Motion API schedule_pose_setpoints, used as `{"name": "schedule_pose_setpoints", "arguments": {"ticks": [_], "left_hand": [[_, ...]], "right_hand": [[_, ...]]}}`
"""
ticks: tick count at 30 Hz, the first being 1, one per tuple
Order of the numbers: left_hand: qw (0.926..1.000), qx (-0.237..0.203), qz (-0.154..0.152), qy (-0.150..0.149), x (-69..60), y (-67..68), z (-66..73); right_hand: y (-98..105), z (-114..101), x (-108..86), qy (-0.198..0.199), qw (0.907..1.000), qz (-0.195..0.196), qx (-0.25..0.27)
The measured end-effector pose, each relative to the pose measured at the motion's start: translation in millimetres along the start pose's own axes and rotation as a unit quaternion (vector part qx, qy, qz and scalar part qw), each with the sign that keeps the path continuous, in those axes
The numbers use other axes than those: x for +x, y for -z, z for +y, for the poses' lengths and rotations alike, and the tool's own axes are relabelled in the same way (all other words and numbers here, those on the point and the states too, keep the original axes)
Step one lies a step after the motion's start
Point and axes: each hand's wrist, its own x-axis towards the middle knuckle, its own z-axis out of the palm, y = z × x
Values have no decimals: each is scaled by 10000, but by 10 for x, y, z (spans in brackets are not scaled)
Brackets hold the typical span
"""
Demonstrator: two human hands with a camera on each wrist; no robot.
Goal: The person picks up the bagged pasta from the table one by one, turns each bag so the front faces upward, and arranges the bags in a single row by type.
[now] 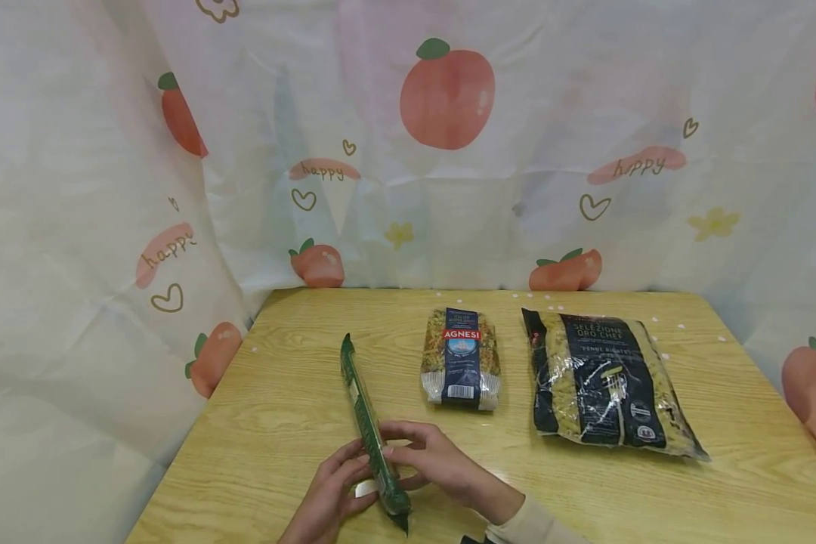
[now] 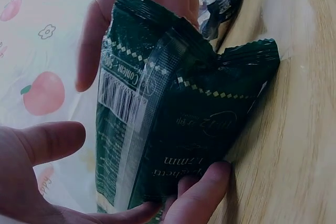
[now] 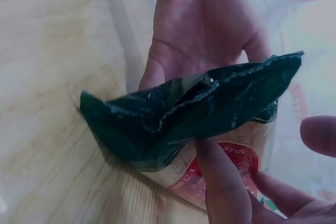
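Observation:
A slim green packet of spaghetti (image 1: 362, 400) stands on its long edge at the near left of the table, between both hands. My left hand (image 1: 326, 487) lays its fingers (image 2: 202, 195) along the green printed face, with its thumb apart from the wrapper in the left wrist view. From the other side my right hand (image 1: 445, 465) presses extended fingers (image 3: 223, 182) on the face with the red label (image 3: 239, 156); its thumb stands away from the packet in the right wrist view. The crimped end (image 3: 210, 100) points toward the wrist cameras.
An Agnesi pasta bag (image 1: 461, 359) lies beyond the right hand. Farther right lies a larger black-and-clear bag of penne (image 1: 601, 378). A white curtain (image 1: 517, 219) printed with fruit hangs behind the wooden table (image 1: 285, 393) and along its left side.

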Motion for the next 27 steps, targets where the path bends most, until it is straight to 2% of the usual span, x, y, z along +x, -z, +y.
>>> {"name": "schedule_pose_setpoints", "arguments": {"ticks": [4, 10, 18, 23, 27], "left_hand": [[9999, 97, 6, 105, 12, 9, 6], [9998, 163, 18, 69, 11, -8, -48], [9998, 58, 35, 171, 13, 18, -70], [9997, 81, 15, 222, 5, 35, -65], [9998, 90, 43, 175, -6, 50, -78]], "right_hand": [[-24, 4, 5, -59, 9997, -152, 199], [-60, 53, -5, -273, 9982, -286, 460], [-57, 83, 18, -353, 9967, -183, 708], [-33, 68, 24, -311, 9972, -221, 641], [4, 54, 32, -226, 9988, -67, 419]]}}
